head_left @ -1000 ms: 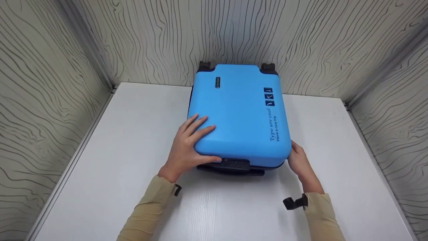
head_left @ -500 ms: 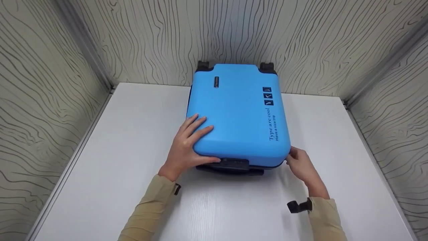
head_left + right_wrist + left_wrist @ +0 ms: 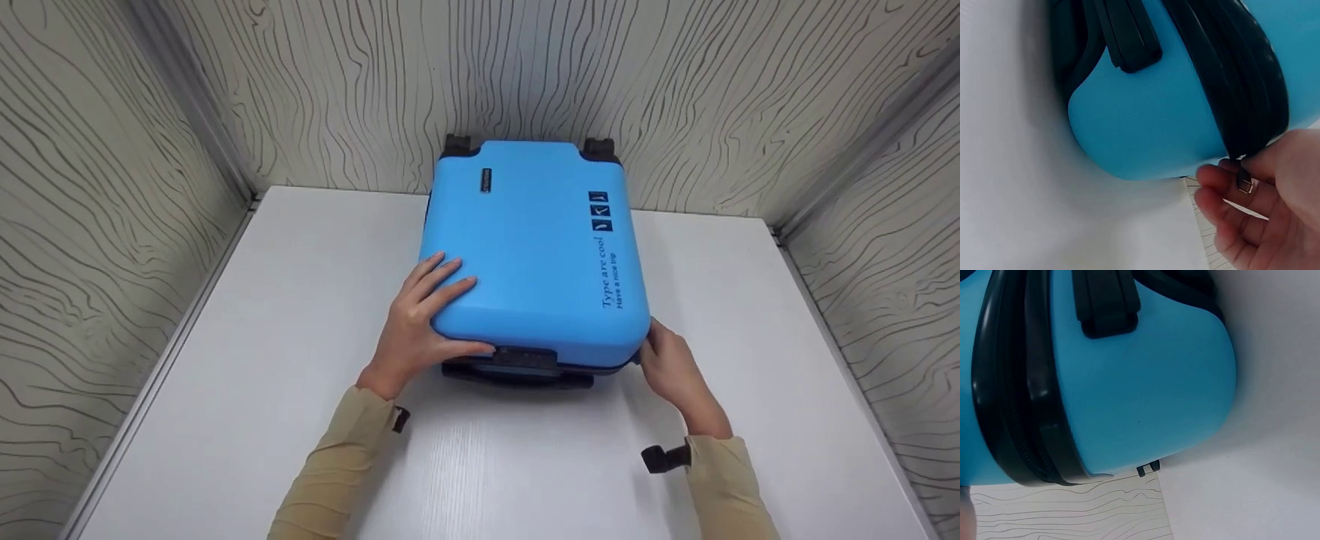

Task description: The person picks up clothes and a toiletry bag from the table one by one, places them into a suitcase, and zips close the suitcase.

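A bright blue suitcase (image 3: 532, 240) with black trim lies flat, its wheels toward the back wall and its black handle (image 3: 525, 379) toward me. My left hand (image 3: 416, 326) rests spread over its near left corner, thumb along the front edge beside the black lock (image 3: 526, 358). At the near right corner, my right hand (image 3: 671, 367) is at the zipper seam. The right wrist view shows thumb and index finger of that hand pinching a small zipper pull (image 3: 1244, 181) at the end of the black zipper band (image 3: 1235, 73). Only a sliver of left finger (image 3: 965, 517) shows in the left wrist view.
The suitcase lies on a white table (image 3: 517, 465). Wood-grain patterned panels (image 3: 337, 90) stand behind and on both sides, with the suitcase's black wheels (image 3: 598, 148) close to the back panel. Black camera mounts (image 3: 664, 457) sit at the wrists.
My right hand dipped slightly toward me, then came back up along the suitcase's right side. The left hand keeps its place on the corner. The suitcase has barely shifted.
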`<move>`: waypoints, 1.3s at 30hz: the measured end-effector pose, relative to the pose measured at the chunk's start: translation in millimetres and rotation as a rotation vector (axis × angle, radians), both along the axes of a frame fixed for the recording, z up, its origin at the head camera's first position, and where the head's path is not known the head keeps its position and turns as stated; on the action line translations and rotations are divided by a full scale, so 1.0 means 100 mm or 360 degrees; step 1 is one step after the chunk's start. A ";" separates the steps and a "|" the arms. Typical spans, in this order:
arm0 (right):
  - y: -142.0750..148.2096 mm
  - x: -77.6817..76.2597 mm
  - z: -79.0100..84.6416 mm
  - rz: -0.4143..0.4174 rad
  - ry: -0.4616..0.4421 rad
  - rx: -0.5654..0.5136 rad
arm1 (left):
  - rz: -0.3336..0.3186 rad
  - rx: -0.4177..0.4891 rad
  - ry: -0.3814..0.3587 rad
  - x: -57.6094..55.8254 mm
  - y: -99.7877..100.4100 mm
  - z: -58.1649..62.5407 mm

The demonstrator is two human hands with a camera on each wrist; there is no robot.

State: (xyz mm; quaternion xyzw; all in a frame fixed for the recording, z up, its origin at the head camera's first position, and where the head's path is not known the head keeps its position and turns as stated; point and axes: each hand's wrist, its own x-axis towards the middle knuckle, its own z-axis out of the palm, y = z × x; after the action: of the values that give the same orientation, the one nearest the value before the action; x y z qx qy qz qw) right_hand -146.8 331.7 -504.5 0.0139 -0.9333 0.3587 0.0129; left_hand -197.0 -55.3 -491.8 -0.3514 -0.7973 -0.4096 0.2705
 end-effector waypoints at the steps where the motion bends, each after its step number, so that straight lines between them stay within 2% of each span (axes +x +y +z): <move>1: 0.00 -0.01 0.01 -0.0002 0.0011 0.0039 | 0.0003 0.0005 -0.0002 -0.01 0.00 0.00; 5: 0.01 -0.01 0.04 0.0001 0.0054 0.0225 | 0.0018 0.0021 -0.0001 -0.04 0.02 0.00; 9: 0.05 0.03 0.05 0.0017 0.0115 0.0303 | 0.0019 0.0042 0.0021 -0.06 0.03 -0.01; 19: 0.03 0.30 0.08 0.0112 0.0158 0.0304 | 0.0039 0.0078 0.0076 -0.08 0.04 -0.01; 28: -0.12 0.53 0.03 0.0063 0.0118 0.0235 | 0.0045 0.0122 0.0102 -0.07 0.06 -0.05; 39: -0.28 0.65 -0.03 0.0030 0.0174 0.0280 | 0.0050 0.0147 0.0137 -0.05 0.07 -0.04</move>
State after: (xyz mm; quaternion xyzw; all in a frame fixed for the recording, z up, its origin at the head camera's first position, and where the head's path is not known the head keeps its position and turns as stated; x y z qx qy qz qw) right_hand -81.5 304.1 -507.4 0.0434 -0.9588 0.2743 0.0592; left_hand -202.4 -48.6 -496.1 -0.3432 -0.7706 -0.4261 0.3267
